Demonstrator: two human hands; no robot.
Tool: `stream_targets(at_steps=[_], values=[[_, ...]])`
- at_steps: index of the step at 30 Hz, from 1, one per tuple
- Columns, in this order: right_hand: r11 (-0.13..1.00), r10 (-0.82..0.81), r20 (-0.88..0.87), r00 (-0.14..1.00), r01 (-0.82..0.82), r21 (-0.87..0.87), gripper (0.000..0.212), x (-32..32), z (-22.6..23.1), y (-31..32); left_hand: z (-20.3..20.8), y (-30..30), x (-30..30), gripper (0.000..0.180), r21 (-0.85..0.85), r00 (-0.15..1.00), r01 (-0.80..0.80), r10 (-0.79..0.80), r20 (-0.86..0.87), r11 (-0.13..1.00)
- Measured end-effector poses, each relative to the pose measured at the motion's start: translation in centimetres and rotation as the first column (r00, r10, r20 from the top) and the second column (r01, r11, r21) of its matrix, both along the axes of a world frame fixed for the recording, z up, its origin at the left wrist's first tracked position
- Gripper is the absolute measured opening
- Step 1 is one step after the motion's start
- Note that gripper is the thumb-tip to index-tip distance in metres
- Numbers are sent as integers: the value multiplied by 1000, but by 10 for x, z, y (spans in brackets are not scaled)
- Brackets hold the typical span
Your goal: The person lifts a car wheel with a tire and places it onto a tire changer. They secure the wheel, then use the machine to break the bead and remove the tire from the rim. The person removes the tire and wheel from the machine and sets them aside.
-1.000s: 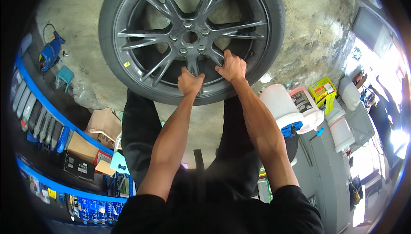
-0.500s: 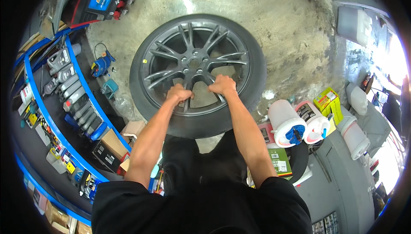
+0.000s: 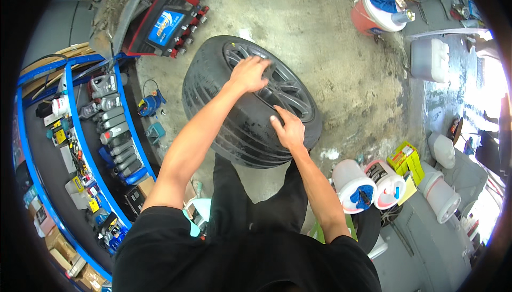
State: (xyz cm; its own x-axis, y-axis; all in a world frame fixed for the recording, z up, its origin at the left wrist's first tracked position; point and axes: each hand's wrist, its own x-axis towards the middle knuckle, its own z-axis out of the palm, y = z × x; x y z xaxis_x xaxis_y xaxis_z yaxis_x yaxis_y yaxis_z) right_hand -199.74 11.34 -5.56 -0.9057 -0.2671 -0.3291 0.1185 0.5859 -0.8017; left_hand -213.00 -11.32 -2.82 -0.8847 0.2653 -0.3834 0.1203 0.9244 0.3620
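A car wheel (image 3: 292, 99), a black tire on a dark grey multi-spoke rim, stands tilted on the floor in front of my legs. Its wet, grooved tread (image 3: 234, 132) faces me, and the rim side points away to the right. My left hand (image 3: 249, 75) is over the upper part of the rim, fingers stretched out and slightly blurred; whether they touch the spokes I cannot tell. Lower down, my right hand (image 3: 289, 129) lies against the tire's near edge, thumb on the tread and fingers spread toward the sidewall.
Blue-framed shelving (image 3: 80, 137) with bottles and boxes lines the left. A red and black machine (image 3: 165, 22) stands at the far left. White buckets (image 3: 352, 185) and a green-yellow box (image 3: 405, 158) sit on the right. A red bucket (image 3: 368, 17) and a translucent jug (image 3: 429, 60) stand at the far right.
The wheel lay flat with both hands on its near spokes. It is now tipped up on its tread and turned. My left hand has moved up and right, my right hand to the tire's edge.
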Motion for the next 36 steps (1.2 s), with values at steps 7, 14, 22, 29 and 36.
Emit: stream_targets(at_steps=[7, 14, 22, 29, 36], values=[[965, -235, 226, 945, 199, 170, 56, -79, 3, -19, 50, -27, 143, 74, 149, 273, -940, 939, -210, 307], [921, -355, 302, 885, 274, 277, 75, -187, -24, 1, -36, 41, 83, 86, 244, -1, -968, 979, -202, 50], [870, -417, 323, 850, 269, 413, 81, -295, -19, -73, -1, -51, -57, 101, 76, 45, -996, 999, -28, 47], [827, -418, 338, 843, 199, 526, 83, -387, -35, -189, -19, -215, -156, 91, 102, 90, -992, 977, 193, 72], [954, -112, 834, 540, 293, -62, 81, -427, -68, -219, -23, -266, -161, 71, 159, 98, -985, 972, 215, 64]])
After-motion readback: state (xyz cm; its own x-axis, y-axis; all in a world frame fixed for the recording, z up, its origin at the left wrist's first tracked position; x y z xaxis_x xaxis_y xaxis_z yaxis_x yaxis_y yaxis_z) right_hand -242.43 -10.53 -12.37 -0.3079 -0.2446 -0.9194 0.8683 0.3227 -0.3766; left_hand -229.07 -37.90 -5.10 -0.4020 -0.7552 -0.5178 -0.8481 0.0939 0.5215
